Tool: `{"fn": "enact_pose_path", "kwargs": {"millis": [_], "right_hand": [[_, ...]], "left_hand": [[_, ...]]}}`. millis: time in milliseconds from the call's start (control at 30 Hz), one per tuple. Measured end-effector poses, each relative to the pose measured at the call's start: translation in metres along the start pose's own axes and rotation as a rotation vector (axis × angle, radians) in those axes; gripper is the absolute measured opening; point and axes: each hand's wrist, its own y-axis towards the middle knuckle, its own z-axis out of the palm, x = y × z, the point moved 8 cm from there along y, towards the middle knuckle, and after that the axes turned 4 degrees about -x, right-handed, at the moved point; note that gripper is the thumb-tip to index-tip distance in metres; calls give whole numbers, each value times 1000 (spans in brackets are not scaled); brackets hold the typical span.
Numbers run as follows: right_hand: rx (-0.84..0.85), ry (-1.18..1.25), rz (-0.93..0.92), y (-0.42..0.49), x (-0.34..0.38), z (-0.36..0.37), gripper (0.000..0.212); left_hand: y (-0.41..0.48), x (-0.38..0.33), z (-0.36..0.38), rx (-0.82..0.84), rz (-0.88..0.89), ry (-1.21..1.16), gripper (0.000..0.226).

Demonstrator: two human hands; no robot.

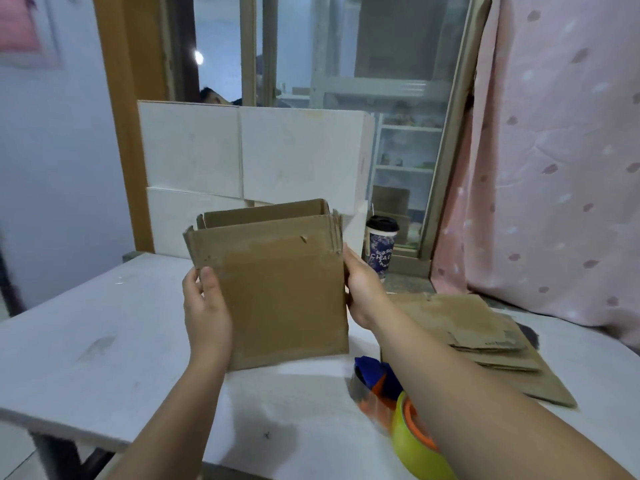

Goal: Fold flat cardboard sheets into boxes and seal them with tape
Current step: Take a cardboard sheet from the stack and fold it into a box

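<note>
A brown cardboard box point(277, 289), opened into a square tube with its top flaps standing up, is held upright above the white table point(104, 341). My left hand point(206, 306) grips its left edge, thumb on the near face. My right hand point(363, 289) holds the right edge, fingers hidden behind the box. A stack of flat cardboard sheets point(485, 341) lies on the table to the right. A tape dispenser point(384, 386) with blue and orange parts and a yellow-green roll sits under my right forearm.
White boxes point(242, 150) are stacked at the table's back. A paper cup with a black lid point(381, 244) stands to their right. A pink curtain point(554, 168) hangs at the right, and a window lies behind. The table's near-left edge drops off.
</note>
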Motion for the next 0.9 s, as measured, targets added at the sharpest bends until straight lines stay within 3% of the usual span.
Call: {"fn": "enact_pose_path", "kwargs": {"millis": [267, 400, 500, 600, 767, 900], "right_hand": [[-55, 130, 21, 10, -9, 1, 35], [-56, 159, -8, 12, -1, 3, 26], [-46, 141, -27, 14, 3, 2, 26], [-40, 110, -24, 15, 4, 1, 32], [-126, -26, -33, 9, 3, -3, 47], [-100, -65, -27, 1, 0, 0, 59]], "left_hand": [[3, -29, -9, -41, 143, 1, 71], [6, -41, -14, -45, 149, -68, 60], [9, -50, -8, 42, 208, 13, 42], [13, -53, -2, 117, 255, 118, 25], [24, -45, -6, 141, 298, 252, 41], [27, -38, -7, 163, 309, 265, 43]]}}
